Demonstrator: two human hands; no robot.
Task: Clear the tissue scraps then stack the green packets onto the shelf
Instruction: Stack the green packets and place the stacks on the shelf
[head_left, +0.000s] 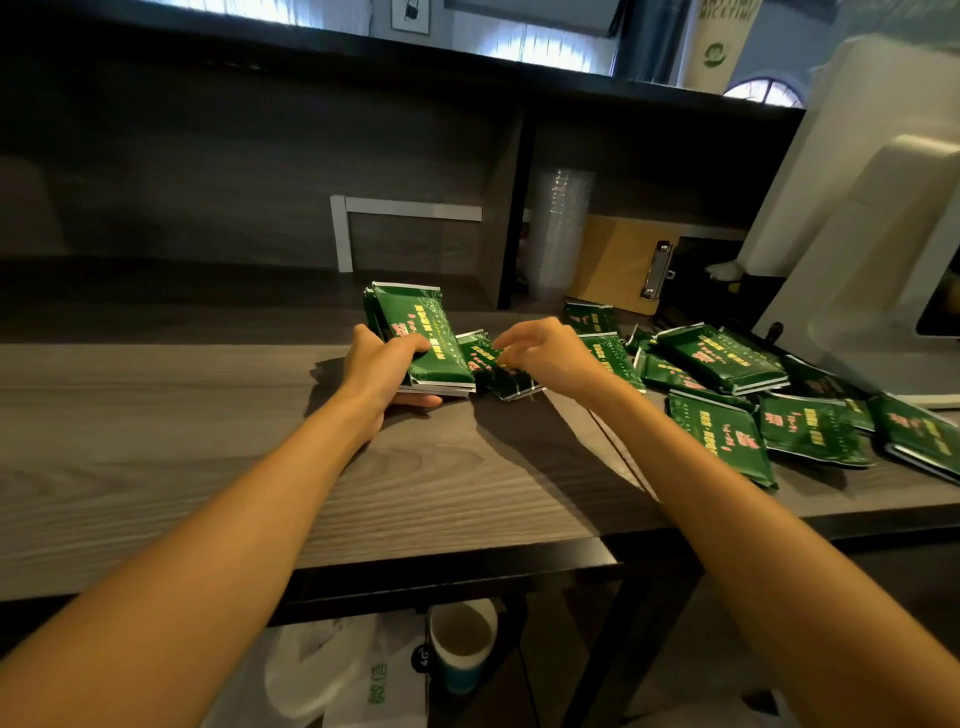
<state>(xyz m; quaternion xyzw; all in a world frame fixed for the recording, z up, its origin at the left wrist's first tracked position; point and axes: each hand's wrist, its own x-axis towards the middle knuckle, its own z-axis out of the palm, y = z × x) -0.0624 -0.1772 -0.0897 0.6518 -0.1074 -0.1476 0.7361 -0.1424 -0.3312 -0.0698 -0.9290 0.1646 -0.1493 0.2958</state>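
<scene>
My left hand (387, 371) grips a stack of green packets (421, 332) at the middle of the wooden counter (182, 426), thumb under and fingers over its near end. Just to its right, my right hand (545, 353) hovers with curled fingers over another green packet (506, 376) lying on the counter, touching or pinching its top. Several more green packets (722, 358) lie scattered on the right side of the counter. The dark shelf compartment (260, 208) stands behind the counter. No tissue scraps are visible.
A stack of clear plastic cups (563, 234) and a clipboard (623, 265) stand in the right compartment behind a divider (511, 208). A white machine (872, 208) fills the right side. Below the counter are a paper cup (462, 639) and a plastic bag (337, 670).
</scene>
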